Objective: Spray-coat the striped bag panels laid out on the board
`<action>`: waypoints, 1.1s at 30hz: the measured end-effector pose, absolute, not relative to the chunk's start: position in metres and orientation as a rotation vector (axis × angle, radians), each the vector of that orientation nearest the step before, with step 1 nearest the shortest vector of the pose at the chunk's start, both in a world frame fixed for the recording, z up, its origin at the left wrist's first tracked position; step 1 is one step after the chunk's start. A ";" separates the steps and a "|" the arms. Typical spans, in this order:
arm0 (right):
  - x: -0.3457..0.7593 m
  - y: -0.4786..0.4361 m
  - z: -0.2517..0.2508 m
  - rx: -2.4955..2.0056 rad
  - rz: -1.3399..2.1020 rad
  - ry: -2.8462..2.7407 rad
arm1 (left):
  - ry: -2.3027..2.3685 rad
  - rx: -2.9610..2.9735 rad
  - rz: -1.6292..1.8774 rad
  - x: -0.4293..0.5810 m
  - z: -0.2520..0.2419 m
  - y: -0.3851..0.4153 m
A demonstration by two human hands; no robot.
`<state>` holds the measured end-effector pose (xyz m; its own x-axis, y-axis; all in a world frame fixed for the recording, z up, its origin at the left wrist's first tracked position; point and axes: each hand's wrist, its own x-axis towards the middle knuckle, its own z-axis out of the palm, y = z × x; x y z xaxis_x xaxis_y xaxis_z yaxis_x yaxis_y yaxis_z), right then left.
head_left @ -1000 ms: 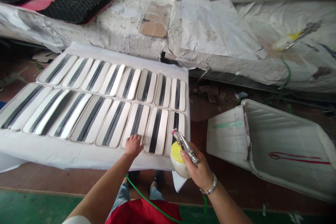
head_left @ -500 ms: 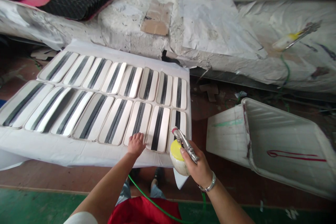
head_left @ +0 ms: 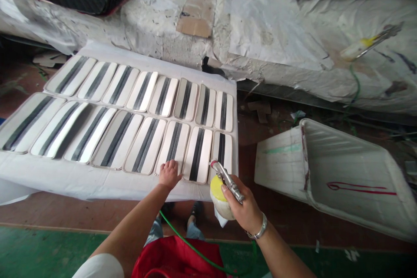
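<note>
Head — striped panels (head_left: 143, 150), white-sheeted board (head_left: 81, 181), spattered bench (head_left: 260, 30)

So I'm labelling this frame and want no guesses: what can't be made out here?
All head view.
Near end of the striped piece: covered by the left hand.
Trigger of the spray gun: hidden by the right hand.
Right side of the white bin: cut off by the frame edge.
Far end of the green hose: runs off the bottom edge.

Left hand (head_left: 169, 173) presses on a striped panel (head_left: 172, 147) at the board's (head_left: 81, 180) near edge; right hand (head_left: 246, 208) grips a spray gun (head_left: 224, 186).
</note>
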<state>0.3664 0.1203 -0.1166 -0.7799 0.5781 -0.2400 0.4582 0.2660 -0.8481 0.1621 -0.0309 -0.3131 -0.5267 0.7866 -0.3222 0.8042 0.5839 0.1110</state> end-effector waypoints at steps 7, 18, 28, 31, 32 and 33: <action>0.371 0.103 -0.112 -1.028 1.596 -2.464 | 2.351 1.346 -0.068 0.145 -0.311 -0.034; 0.381 0.073 -0.111 -1.024 1.637 -2.521 | 2.289 1.421 -0.026 0.117 -0.322 -0.044; 0.394 0.049 -0.108 -1.073 1.632 -2.586 | 2.238 1.284 -0.015 0.102 -0.309 -0.034; 0.400 0.041 -0.109 -1.049 1.615 -2.603 | 2.202 1.274 -0.034 0.097 -0.300 -0.028; 0.402 0.039 -0.109 -1.050 1.613 -2.612 | 2.192 1.274 -0.039 0.096 -0.299 -0.026; 0.403 0.037 -0.109 -1.053 1.621 -2.621 | 2.183 1.277 -0.044 0.094 -0.298 -0.025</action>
